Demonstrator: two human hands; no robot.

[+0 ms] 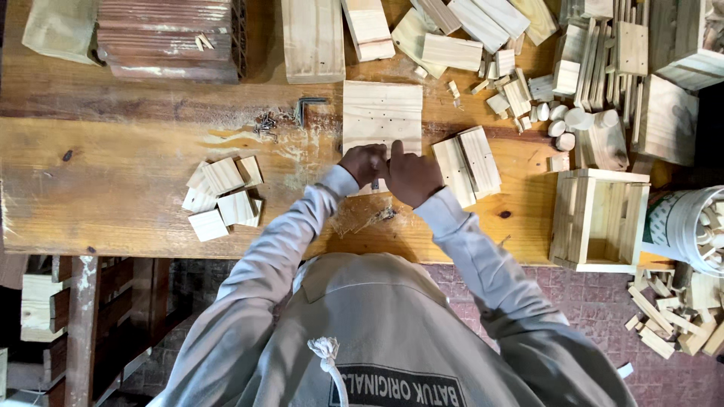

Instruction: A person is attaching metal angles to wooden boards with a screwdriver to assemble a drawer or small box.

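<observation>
Both hands are seen pressed together at the near edge of a square wooden panel [382, 113] lying flat on the workbench [113, 203], just past centre toward 12 o'clock from the person's chest. The left hand [362, 163] is curled into a loose fist on the panel's near edge; a small dark item is glimpsed under it, too small to identify. The right hand [411, 175] is closed beside it, touching it, with the index finger stretched toward 12 o'clock onto the panel. Whether anything is gripped by the right hand cannot be told. Small holes are dotted across the panel face.

At 3 o'clock of the hands, just beside the right hand, a pair of stacked slats [469, 162] is laid. Further at 3 o'clock an open slatted wooden box [599, 218] is stood at the bench edge, with a white bucket [682, 226] of offcuts past it. At 9 o'clock, well apart, a cluster of small square blocks [222, 196] is spread. At 11 o'clock a metal angle key [305, 108] and a heap of screws [266, 124] are seen. Loose planks and dowel plugs [562, 124] are scattered from 12 to 2 o'clock.
</observation>
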